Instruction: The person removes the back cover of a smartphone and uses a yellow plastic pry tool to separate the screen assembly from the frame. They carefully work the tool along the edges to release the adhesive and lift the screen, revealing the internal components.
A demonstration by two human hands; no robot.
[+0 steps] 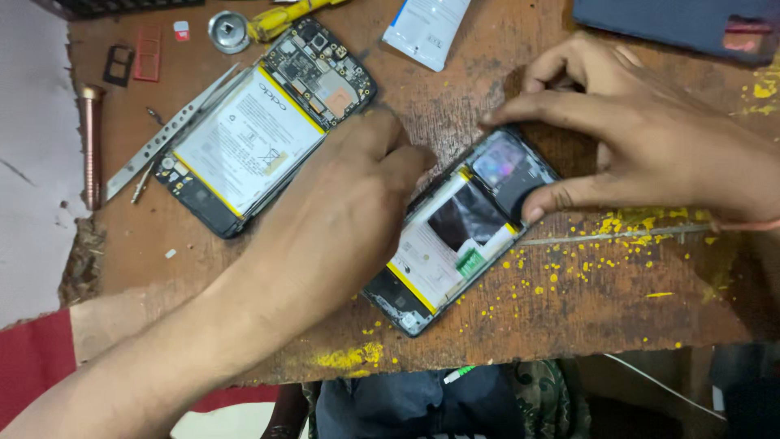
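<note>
On the worn wooden counter [569, 317], speckled with yellow crumbs, an opened phone [459, 232] lies slantwise right before me, its battery bared. My left hand [341, 211] lies over its left edge, fingers curled down; what that grip pinches I cannot tell. My right hand [650, 146] pins the top end, thumb and forefinger pressing the dark camera part between them. Farther left rests a second opened phone [260, 130] beside metal tweezers [166, 134] and a copper-coloured tool [91, 142].
</note>
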